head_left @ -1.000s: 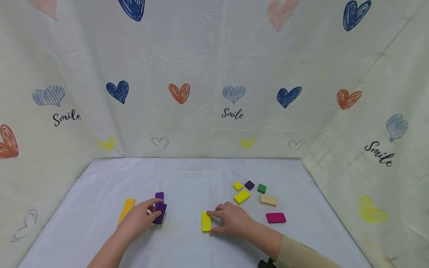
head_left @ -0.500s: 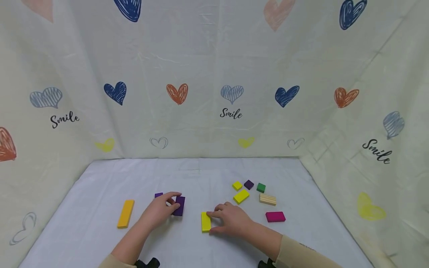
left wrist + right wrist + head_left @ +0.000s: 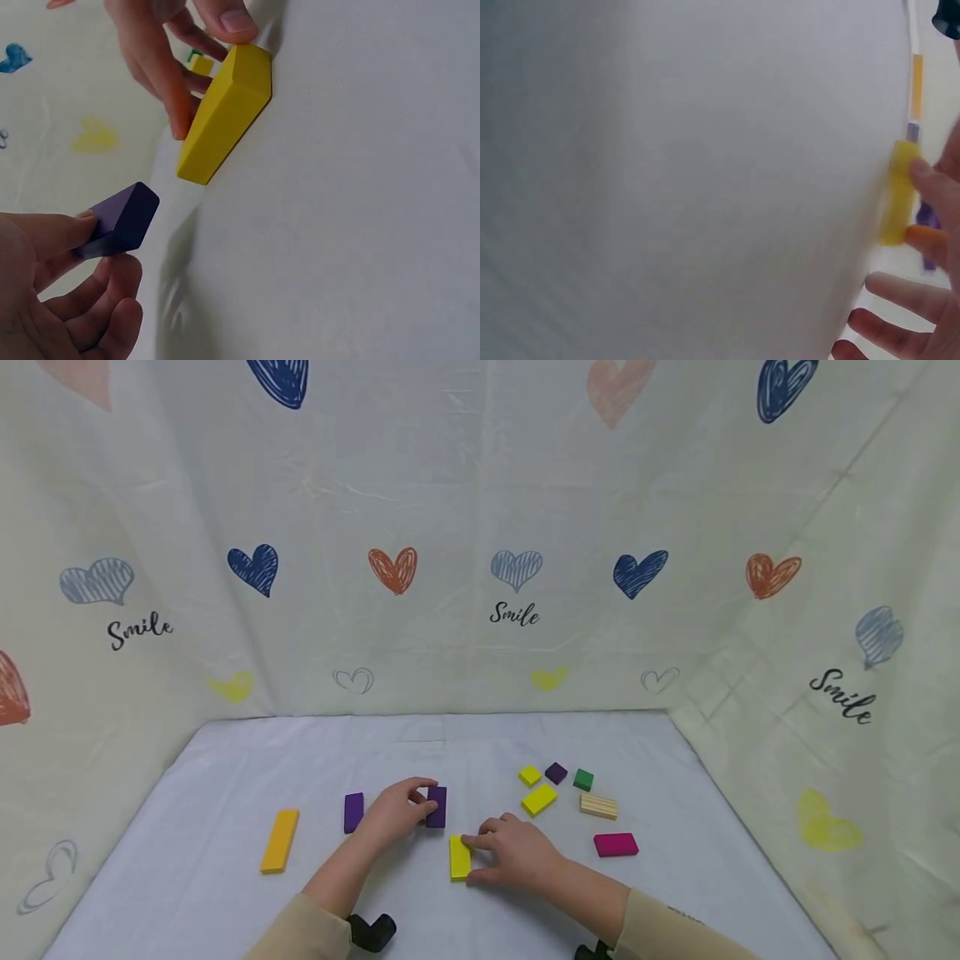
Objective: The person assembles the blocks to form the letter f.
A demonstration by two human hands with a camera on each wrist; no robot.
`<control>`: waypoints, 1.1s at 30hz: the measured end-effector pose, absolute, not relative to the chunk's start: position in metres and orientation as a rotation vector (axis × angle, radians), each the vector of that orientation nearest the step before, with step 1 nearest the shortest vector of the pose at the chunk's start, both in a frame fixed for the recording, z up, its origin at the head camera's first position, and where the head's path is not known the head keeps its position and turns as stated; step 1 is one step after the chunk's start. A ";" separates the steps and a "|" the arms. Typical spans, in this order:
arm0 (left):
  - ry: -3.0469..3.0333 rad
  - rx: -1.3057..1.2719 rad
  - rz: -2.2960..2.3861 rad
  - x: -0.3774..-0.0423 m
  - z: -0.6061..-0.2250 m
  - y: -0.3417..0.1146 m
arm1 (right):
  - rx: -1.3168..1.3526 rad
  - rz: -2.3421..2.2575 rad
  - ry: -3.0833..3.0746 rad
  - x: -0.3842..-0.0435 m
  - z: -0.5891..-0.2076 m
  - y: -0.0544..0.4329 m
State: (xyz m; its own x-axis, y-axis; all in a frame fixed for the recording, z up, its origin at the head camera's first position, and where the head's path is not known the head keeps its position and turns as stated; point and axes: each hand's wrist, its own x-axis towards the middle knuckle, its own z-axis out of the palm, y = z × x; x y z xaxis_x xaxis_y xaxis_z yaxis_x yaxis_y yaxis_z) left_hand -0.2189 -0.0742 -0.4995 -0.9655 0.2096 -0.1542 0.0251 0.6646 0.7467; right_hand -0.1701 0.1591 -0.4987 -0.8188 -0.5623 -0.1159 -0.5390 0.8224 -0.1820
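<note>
Between thumb and fingers, my left hand [image 3: 393, 814] pinches a dark purple rectangular block [image 3: 437, 807]. The left wrist view shows this purple block [image 3: 120, 217] raised over the cloth, tilted. A yellow rectangular block [image 3: 459, 858] stands just nearer and to the right of it. My right hand [image 3: 521, 852] grips that yellow block by its two ends, thumb at the near end and index finger at the far end. In the right wrist view the yellow block [image 3: 897, 195] is blurred, with the other fingers spread beside it.
On the white cloth [image 3: 285, 927] lie an orange-yellow block [image 3: 280, 841] and another purple block [image 3: 353, 812] at left. At right are a small yellow block [image 3: 529, 776], a longer yellow one [image 3: 539, 800], a dark cube [image 3: 556, 773], a green cube [image 3: 583, 779], a ridged wooden block [image 3: 598, 807] and a magenta block [image 3: 616, 844].
My left hand has carried the dark purple block rightward, away from the other purple block, to just behind the yellow block. The right hand stays on the yellow block.
</note>
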 end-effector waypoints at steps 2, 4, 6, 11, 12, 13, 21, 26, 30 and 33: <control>2.635 0.197 1.196 -0.221 -0.502 -0.070 | -0.874 -0.205 2.840 -0.171 -0.498 0.159; 2.613 0.206 1.206 -0.223 -0.504 -0.066 | -0.875 -0.198 2.839 -0.171 -0.498 0.158; 2.598 0.220 1.207 -0.224 -0.505 -0.063 | -0.873 -0.193 2.838 -0.170 -0.497 0.158; 2.572 0.250 1.226 -0.227 -0.508 -0.058 | -0.864 -0.184 2.837 -0.171 -0.498 0.157; 2.568 0.250 1.228 -0.227 -0.508 -0.058 | -0.862 -0.182 2.836 -0.171 -0.498 0.157; 2.566 0.255 1.228 -0.228 -0.509 -0.057 | -0.861 -0.179 2.836 -0.171 -0.498 0.157; 2.568 0.295 1.186 -0.231 -0.515 -0.053 | -0.862 -0.172 2.838 -0.172 -0.498 0.157; 2.567 0.308 1.165 -0.232 -0.514 -0.052 | -0.863 -0.167 2.837 -0.172 -0.499 0.157; 2.578 0.304 1.140 -0.232 -0.515 -0.051 | -0.851 -0.176 2.835 -0.173 -0.499 0.157; 2.593 0.312 1.122 -0.233 -0.516 -0.050 | -0.845 -0.180 2.838 -0.173 -0.500 0.157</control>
State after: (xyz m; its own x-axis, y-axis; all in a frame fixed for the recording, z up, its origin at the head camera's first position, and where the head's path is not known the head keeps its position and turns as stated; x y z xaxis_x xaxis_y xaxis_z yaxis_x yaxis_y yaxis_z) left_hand -0.2327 -0.0502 -0.5163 -0.9320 0.3122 -0.1843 0.0794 0.6719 0.7364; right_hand -0.1730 0.1567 -0.4999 -0.8235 -0.5517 -0.1325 -0.5306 0.8315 -0.1646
